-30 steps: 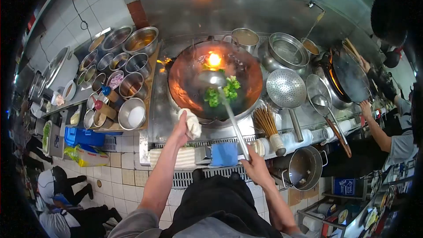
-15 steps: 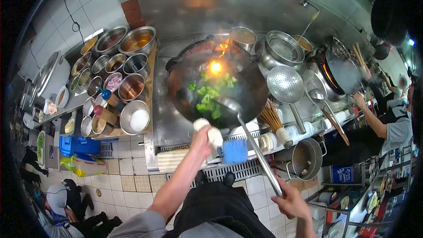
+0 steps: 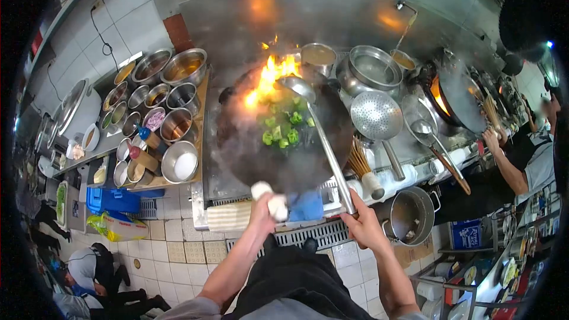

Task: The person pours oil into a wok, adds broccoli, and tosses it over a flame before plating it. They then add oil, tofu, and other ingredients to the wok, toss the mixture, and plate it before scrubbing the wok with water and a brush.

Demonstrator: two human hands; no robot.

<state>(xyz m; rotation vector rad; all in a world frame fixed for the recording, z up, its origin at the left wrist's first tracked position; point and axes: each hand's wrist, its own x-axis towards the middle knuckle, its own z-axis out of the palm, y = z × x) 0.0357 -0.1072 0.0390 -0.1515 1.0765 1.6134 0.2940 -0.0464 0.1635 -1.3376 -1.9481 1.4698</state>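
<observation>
At the near side of the counter, a bunched white cloth is being clutched in the closed left hand; whether the wok's rim is also being gripped through it cannot be told. The handle end of a long ladle is being pinched between the thumb and curled fingers of the right hand. Beyond them, chopped greens are being heated inside the wok, near its middle, amid steam. The step in hand, it is judged, is being carried out as stir-frying. The ladle's bowl is being held just behind the greens, beside flames; for another stroke, lowering it and drawing it under them, clear of the fire, is being called for.
</observation>
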